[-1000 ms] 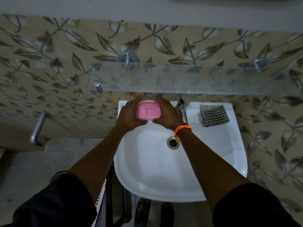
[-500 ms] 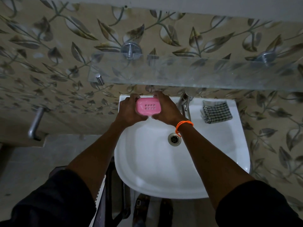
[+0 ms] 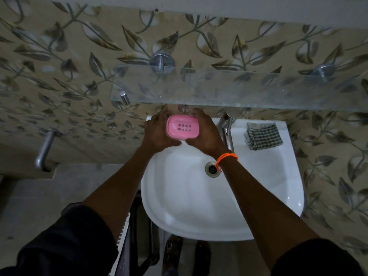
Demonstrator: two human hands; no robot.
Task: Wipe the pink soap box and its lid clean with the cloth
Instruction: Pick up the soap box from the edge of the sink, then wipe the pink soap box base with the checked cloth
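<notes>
Pink rounded-rectangle plastic soap box (image 3: 182, 127), slotted face toward me, held over the back rim of the white ceramic basin (image 3: 258, 196). My left hand (image 3: 157, 134) grips its left end, my right hand (image 3: 205, 132) its right end; fingers of both curl round the box, tips hidden behind it. Whether a lid is on I cannot tell. Folded black-and-white checked cloth (image 3: 263, 136) lies on the basin's rear right ledge, well apart from both hands, untouched; wiping not yet begun, I judge.

Risks: smooth plastic, poss. damp, so freeing one hand for the cloth could let the box slip into the bowl near the metal drain (image 3: 213, 168). If a lid is on and loose, it may drop when tilted.

Edges & room: clear glass shelf (image 3: 239, 92) juts out just above my fingers, so lifting upward risks a knock. Chrome tap (image 3: 227, 128) stands between right hand and cloth, so reach w/ right hand must pass over or in front of it. Open room lies toward me, over the bowl.
</notes>
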